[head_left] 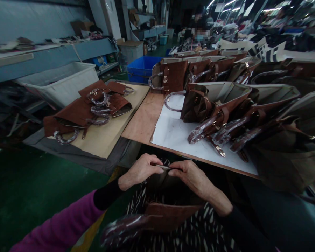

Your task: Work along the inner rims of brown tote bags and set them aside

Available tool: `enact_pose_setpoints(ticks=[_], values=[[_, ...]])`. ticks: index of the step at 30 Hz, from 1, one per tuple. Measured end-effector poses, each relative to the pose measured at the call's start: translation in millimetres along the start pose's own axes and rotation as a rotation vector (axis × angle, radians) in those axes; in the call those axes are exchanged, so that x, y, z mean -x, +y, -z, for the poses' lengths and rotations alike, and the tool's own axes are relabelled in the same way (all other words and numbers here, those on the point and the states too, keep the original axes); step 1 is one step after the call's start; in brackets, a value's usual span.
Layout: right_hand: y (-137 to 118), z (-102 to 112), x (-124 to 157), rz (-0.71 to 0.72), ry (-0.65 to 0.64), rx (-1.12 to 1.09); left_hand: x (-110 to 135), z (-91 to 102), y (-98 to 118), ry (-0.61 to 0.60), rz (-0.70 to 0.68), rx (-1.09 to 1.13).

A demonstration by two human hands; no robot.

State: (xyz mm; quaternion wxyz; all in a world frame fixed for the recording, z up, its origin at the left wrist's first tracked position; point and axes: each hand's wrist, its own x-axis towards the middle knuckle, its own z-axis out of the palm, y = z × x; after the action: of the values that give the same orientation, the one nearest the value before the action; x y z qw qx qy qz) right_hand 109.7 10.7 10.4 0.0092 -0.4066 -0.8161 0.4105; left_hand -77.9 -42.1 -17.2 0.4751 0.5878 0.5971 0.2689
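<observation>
A brown handbag (170, 217) rests on my lap, its plastic-wrapped handle (126, 227) hanging toward my left knee. Both hands pinch the thin far edge of the bag's opening, thumbs on the near side. My left hand (143, 170) is closed on that edge from the left. Close by on the right, my right hand (190, 175) grips the same edge, with a short pale strip of rim showing between the fingertips. The bag's dark inside lies below my hands, mostly in shadow.
On the table ahead, several brown handbags (174, 75) stand in rows on white paper (164, 131). More bags (78, 108) lie on a beige board (105, 140) at left. Behind are a grey bin (60, 78), a blue crate (139, 73) and a masked person (196, 42).
</observation>
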Motion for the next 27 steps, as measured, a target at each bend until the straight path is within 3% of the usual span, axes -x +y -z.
enact_pose_setpoints(ticks=[11, 15, 23, 27], values=[[-6, -18, -11, 0.038, 0.086, 0.177, -7, -11.2, -1, 0.078, -0.057, 0.015], [3, -10, -4, 0.034, 0.063, 0.141, -6, -8.6, -2, 0.061, -0.039, 0.054], [27, 10, 28, -0.164, 0.063, 0.104, 2, -6.6, -2, 0.032, -0.035, 0.051], [36, 15, 45, -0.204, 0.111, -0.077, 6, -3.8, 2, 0.009, -0.055, 0.016]])
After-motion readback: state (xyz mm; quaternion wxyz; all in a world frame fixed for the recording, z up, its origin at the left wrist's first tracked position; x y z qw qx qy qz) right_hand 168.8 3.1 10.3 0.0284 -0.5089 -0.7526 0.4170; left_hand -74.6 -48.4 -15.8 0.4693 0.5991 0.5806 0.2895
